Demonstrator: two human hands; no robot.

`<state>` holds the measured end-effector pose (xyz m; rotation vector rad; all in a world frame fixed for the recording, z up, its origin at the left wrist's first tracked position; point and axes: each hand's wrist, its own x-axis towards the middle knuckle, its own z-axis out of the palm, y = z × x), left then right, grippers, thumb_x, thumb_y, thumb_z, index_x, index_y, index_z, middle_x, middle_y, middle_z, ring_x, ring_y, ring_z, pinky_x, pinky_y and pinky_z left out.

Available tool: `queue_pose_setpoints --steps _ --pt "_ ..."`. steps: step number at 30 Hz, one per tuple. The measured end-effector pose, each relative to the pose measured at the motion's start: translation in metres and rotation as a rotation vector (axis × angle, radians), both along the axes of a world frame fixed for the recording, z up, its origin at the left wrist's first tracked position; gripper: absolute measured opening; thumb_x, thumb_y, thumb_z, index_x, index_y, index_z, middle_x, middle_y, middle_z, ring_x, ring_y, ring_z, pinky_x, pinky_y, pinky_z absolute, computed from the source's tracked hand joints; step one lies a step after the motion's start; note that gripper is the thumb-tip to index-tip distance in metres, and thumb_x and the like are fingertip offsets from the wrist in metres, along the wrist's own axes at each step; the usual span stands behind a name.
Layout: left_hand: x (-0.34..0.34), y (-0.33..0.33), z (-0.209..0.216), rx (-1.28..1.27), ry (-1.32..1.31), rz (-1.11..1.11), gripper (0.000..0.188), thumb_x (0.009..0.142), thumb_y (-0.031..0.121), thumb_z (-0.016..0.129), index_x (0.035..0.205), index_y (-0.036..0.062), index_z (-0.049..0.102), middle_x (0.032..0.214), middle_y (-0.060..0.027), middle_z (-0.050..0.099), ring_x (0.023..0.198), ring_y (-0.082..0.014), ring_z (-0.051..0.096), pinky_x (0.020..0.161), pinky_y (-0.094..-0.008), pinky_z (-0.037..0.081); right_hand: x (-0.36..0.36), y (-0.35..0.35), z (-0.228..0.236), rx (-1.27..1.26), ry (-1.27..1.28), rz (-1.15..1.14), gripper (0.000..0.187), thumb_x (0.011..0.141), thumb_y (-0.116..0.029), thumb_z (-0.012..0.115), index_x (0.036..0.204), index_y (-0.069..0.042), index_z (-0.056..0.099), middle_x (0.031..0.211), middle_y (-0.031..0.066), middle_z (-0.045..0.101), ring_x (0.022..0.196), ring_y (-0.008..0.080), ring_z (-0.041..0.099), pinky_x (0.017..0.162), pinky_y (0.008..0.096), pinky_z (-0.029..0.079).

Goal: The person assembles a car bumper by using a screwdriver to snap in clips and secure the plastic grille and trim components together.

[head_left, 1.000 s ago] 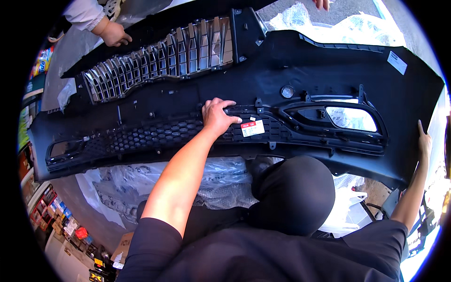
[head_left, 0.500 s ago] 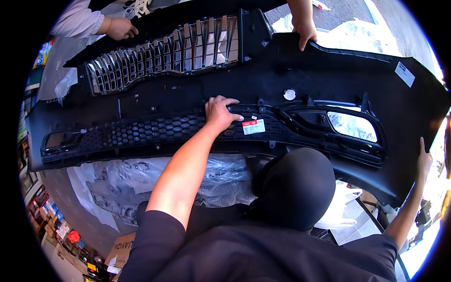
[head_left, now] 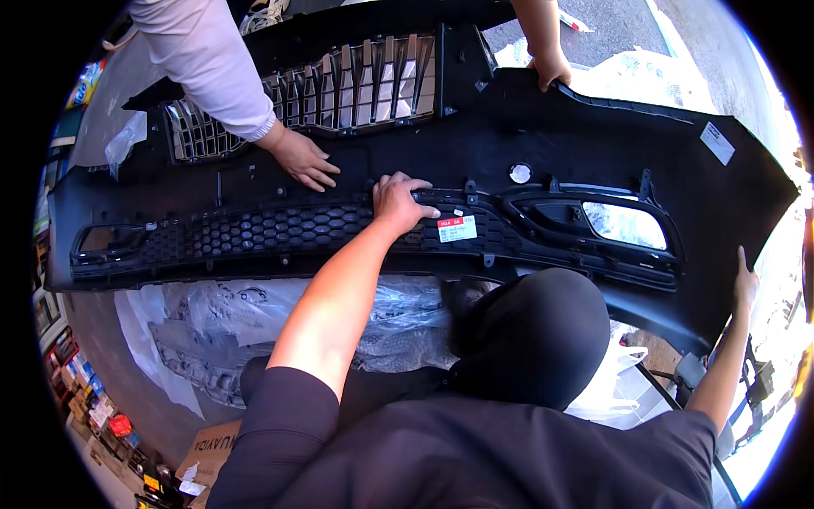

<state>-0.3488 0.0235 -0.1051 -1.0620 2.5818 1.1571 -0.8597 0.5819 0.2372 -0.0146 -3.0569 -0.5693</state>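
Note:
A large black car bumper (head_left: 407, 157) lies across the view with its inner side up, a chrome-slatted grille (head_left: 373, 85) in its far part. My left hand (head_left: 397, 202) is closed on the rim of the honeycomb lower grille (head_left: 263, 231), thumb beside a red and white label (head_left: 457, 229). At the bumper's right end, my right hand (head_left: 746, 278) grips the outer edge, its fingers partly hidden behind it. Another person's sleeved arm reaches in from the far left, that hand (head_left: 301, 159) spread over the bumper. A further hand (head_left: 549, 68), not mine, holds the far edge.
Clear plastic wrapping (head_left: 246, 314) covers a part below the bumper. My knee (head_left: 543, 339) rises close to its near edge. A cardboard box (head_left: 208, 450) stands at the lower left, near shelves of small boxes (head_left: 89, 390). A white plastic bag (head_left: 615, 373) lies right of my knee.
The other person's sleeved arm has reached nearer and rightward, from the far edge to over the bumper's middle. The bumper's right end has shifted slightly left, my right hand with it.

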Motion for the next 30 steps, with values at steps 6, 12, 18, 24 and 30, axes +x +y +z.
queue_pose_setpoints --steps 6,12,18,24,30 --pt "0.001 0.000 0.000 0.005 -0.038 0.017 0.057 0.060 0.040 0.094 0.113 0.0234 0.079 0.116 -0.0060 0.066 0.120 -0.0286 0.053 0.108 -0.0424 0.039 -0.006 -0.056 -0.039 -0.022 0.138 -0.022 0.094 0.091 -0.071 0.055 0.135 0.013 0.057 0.141 0.0335 0.055 0.135 0.0429 0.052 0.115 0.0458 0.039" --pt "-0.003 0.001 -0.005 -0.008 -0.064 0.021 0.059 0.060 0.041 0.094 0.114 0.0245 0.079 0.116 -0.0062 0.067 0.121 -0.0289 0.053 0.108 -0.0425 0.040 0.044 -0.105 -0.058 -0.015 0.277 0.157 0.066 0.096 -0.053 0.059 0.136 -0.001 0.060 0.134 0.0235 0.064 0.127 0.0380 0.060 0.108 0.0458 0.046" --pt "-0.003 -0.002 -0.011 -0.038 -0.114 0.022 0.060 0.060 0.044 0.094 0.114 0.0239 0.079 0.119 -0.0069 0.067 0.121 -0.0294 0.054 0.108 -0.0419 0.041 0.261 -0.327 -0.147 -0.654 -0.894 0.466 0.021 0.093 -0.013 0.071 0.113 -0.006 0.073 0.114 0.0126 0.071 0.107 0.0270 0.069 0.096 0.0374 0.054" --pt "-0.012 -0.005 -0.005 -0.025 -0.129 0.011 0.060 0.060 0.043 0.095 0.115 0.0243 0.078 0.120 -0.0062 0.068 0.121 -0.0277 0.055 0.108 -0.0409 0.040 0.322 -0.391 -0.299 -0.628 -0.628 1.170 0.034 0.097 -0.024 0.062 0.125 -0.005 0.064 0.126 0.0174 0.064 0.119 0.0332 0.060 0.105 0.0427 0.045" --pt "-0.015 -0.006 -0.009 -0.078 -0.015 0.027 0.058 0.057 0.041 0.094 0.110 0.0229 0.079 0.111 -0.0063 0.068 0.115 -0.0291 0.056 0.102 -0.0420 0.043 0.359 -0.405 -0.326 -0.472 -0.594 1.205 0.065 0.095 -0.047 0.062 0.145 -0.008 0.050 0.142 0.0211 0.049 0.133 0.0384 0.045 0.111 0.0488 0.036"
